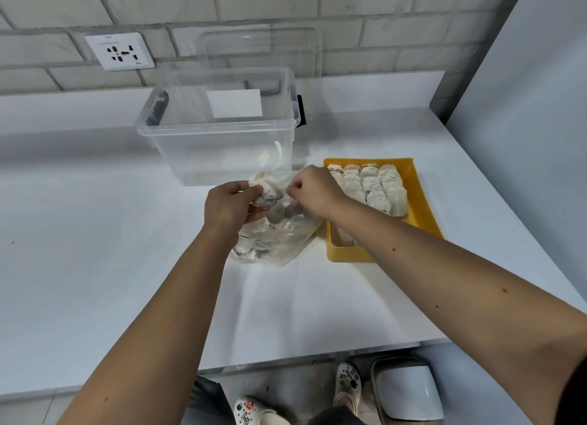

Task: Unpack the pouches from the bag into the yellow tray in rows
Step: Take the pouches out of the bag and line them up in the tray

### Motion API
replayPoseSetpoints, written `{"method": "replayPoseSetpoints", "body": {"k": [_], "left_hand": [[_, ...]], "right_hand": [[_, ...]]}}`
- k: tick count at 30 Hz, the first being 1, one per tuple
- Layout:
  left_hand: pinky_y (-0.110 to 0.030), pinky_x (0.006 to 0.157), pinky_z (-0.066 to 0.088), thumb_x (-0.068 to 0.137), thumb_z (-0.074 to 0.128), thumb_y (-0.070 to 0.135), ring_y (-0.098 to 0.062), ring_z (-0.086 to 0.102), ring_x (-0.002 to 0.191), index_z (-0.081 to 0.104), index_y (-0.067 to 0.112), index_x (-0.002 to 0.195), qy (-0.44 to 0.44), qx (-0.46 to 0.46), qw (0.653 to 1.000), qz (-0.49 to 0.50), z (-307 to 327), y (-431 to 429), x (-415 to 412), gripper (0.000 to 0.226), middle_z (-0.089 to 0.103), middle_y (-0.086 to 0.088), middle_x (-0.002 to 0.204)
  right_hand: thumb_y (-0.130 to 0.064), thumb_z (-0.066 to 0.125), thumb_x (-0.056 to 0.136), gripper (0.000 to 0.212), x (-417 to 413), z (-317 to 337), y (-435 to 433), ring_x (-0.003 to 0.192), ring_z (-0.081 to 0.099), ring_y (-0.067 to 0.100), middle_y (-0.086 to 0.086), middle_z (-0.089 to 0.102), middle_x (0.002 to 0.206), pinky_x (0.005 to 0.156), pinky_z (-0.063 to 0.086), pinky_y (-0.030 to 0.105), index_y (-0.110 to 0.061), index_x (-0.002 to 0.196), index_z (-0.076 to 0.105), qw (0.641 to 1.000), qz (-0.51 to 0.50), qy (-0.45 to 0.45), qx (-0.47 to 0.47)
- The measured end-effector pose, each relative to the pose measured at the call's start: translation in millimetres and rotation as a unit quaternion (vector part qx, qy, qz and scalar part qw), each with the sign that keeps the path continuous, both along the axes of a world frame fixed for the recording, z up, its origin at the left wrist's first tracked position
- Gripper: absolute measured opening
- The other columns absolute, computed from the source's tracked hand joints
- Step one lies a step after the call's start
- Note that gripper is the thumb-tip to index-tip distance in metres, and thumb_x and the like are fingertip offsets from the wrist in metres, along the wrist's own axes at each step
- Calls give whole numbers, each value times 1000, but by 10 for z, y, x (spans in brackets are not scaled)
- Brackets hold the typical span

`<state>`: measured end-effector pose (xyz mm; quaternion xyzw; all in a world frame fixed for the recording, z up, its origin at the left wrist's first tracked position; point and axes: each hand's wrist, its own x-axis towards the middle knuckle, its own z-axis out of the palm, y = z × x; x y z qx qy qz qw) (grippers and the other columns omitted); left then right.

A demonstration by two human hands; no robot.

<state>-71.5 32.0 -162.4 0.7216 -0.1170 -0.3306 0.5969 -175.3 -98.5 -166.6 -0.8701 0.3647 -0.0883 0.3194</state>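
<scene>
Frame centre: left hand (233, 204) grips pouches (265, 191) at the bag (279, 237) mouth; right hand (313, 186) pinches its rim. Tray (424, 202), centre right, part filled. Next, probably: lift pouches clear, extend the rows.

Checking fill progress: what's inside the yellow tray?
Pale pouches in overlapping rows fill the far part of the yellow tray. The right arm covers most of the near end, so its contents can't be judged.
</scene>
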Motion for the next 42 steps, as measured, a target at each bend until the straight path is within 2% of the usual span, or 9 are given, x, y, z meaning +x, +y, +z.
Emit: {"method": "replayPoseSetpoints", "body": {"k": [4, 7, 11, 14, 18, 24, 31, 37, 42], "left_hand": [[-35, 74, 62, 89, 70, 10, -20, 71, 61, 70, 4, 98, -5, 7, 1000, 6, -23, 13, -13, 11, 71, -13, 83], [-37, 76, 62, 88, 70, 10, -23, 70, 64, 70, 4, 95, 0, 3, 1000, 9, -12, 18, -20, 9, 71, -13, 84], [-37, 75, 62, 89, 69, 9, -22, 71, 65, 69, 5, 91, -7, -5, 1000, 12, 50, 53, 11, 5, 70, -12, 83], [-36, 74, 62, 90, 67, 9, -25, 71, 69, 66, 7, 86, -4, -23, 1000, 18, 118, 82, 45, 5, 70, -11, 83], [-36, 75, 62, 92, 64, 8, -26, 71, 73, 62, 8, 83, 2, -47, 999, 11, 204, 35, 30, 9, 68, -9, 84], [-36, 69, 63, 91, 63, 10, -35, 73, 82, 63, 3, 90, 19, -6, 996, -92, 217, -223, -291, 8, 65, -17, 90], [-32, 66, 61, 97, 59, 17, -34, 75, 88, 66, 1, 110, 131, -59, 975, -170, 242, -439, -686, 21, 73, -18, 104], [-33, 69, 62, 91, 69, 17, -26, 75, 78, 67, 6, 94, 67, -41, 983, -168, 205, -511, -815, 12, 75, -13, 90], [-32, 73, 61, 92, 68, 19, -17, 69, 73, 66, 10, 87, 41, -37, 986, -156, 205, -532, -795, 10, 69, -4, 77]], "right_hand": [[-12, 67, 82, 8, 68, -46, 94, 89, 64, 31, 16, 67, 97, 67, 44, 29, -5, 82, 63, 977, 80, 160, -119], [-13, 69, 81, 10, 123, -5, 122, 96, 64, 31, 16, 65, 103, 68, 39, 27, -9, 85, 61, 964, 100, 178, -169], [-21, 72, 80, 20, 120, -60, 88, 89, 64, 28, 9, 64, 88, 69, 47, 28, -7, 75, 58, 969, 95, 159, -165], [-21, 72, 79, 14, -10, 81, -6, 69, 68, 18, 5, 72, 74, 66, 54, 27, -8, 76, 75, 1000, 16, 5, 8], [-13, 55, 90, 15, -347, 412, -116, 58, 66, 22, 10, 66, 73, 46, 41, 25, -2, 90, 65, 920, -78, -158, 350], [-15, 49, 95, 10, -736, 526, -232, 57, 59, 19, 6, 65, 72, 44, 43, 24, -11, 92, 58, 861, -92, -180, 466], [-2, 65, 89, 13, -980, 577, -243, 52, 58, 14, 6, 62, 78, 44, 47, 24, -8, 101, 63, 941, -78, -160, 288], [-5, 69, 87, 8, -1117, 613, -272, 55, 62, 14, 7, 65, 72, 54, 56, 26, -7, 94, 66, 955, -54, -152, 249], [-15, 76, 83, 6, -1439, 599, -569, 68, 57, 4, -4, 65, 79, 65, 47, 16, -18, 85, 70, 980, -91, -137, 107]]}}
